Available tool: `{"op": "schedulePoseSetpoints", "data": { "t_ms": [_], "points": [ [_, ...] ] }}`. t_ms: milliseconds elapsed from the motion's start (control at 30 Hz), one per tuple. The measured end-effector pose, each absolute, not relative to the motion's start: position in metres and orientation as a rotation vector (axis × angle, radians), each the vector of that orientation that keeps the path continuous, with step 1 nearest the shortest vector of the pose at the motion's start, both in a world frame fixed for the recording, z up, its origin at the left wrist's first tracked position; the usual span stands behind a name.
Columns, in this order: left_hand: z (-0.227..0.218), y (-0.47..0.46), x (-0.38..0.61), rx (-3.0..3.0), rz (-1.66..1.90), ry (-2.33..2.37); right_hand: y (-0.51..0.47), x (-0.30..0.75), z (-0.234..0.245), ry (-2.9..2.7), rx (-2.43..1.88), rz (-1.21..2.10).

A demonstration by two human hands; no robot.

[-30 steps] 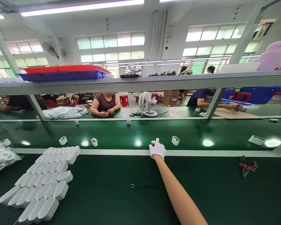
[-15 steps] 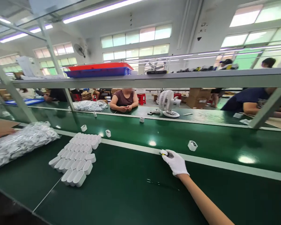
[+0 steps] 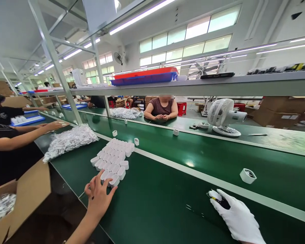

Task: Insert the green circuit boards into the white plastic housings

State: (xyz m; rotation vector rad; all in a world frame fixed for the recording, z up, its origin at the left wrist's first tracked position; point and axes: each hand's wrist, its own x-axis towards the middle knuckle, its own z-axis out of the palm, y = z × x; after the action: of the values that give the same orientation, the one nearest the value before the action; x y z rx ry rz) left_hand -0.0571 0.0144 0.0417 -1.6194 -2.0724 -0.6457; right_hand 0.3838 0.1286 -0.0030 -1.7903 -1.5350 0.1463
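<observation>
My bare left hand (image 3: 100, 195) is at the near end of a block of white oval plastic shells (image 3: 114, 154) standing in rows. Its fingers are spread over the nearest shells, and whether they touch is hard to tell. My right hand (image 3: 237, 213), in a white glove, is above the green bench on the right. Between its thumb and fingers is a small black part (image 3: 222, 200) with a bit of yellow and a whitish end; its kind is not clear. Beyond that hand, a white shell with dark contents (image 3: 248, 176) sits on the green belt.
A heap of clear plastic bags (image 3: 71, 139) lies left of the shells, beside a co-worker's arm (image 3: 27, 135). An open cardboard box (image 3: 30, 189) stands at lower left. Several more shells are spaced along the belt (image 3: 162, 144). Across it are a seated person and a white fan (image 3: 222, 115).
My left hand has come into view at the shells. My right hand has drawn back toward me from the belt's edge, still holding the black part. The view has turned left.
</observation>
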Motion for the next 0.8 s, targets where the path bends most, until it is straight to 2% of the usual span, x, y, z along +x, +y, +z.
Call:
{"op": "schedulePoseSetpoints", "data": {
  "t_ms": [133,300,467,633,800],
  "points": [
    [0.02,0.029,-0.043,-1.758,-0.77,-2.113,0.118,0.376,0.011,-1.459,-1.706,0.398],
    [0.031,0.032,0.025,-2.464,-1.09,-2.198,0.103,0.345,0.035,-1.399,-1.521,0.52],
    [0.029,0.049,0.09,-2.95,-1.101,-2.256,0.077,0.299,0.053,-1.496,-1.233,0.72],
    [0.018,0.073,0.119,-3.095,-1.355,-2.33,0.063,0.285,0.043,-1.49,-1.158,0.729],
    [0.012,0.079,0.118,-3.138,-1.438,-2.206,0.058,0.293,0.021,-1.498,-1.023,0.732]
  ]
}}
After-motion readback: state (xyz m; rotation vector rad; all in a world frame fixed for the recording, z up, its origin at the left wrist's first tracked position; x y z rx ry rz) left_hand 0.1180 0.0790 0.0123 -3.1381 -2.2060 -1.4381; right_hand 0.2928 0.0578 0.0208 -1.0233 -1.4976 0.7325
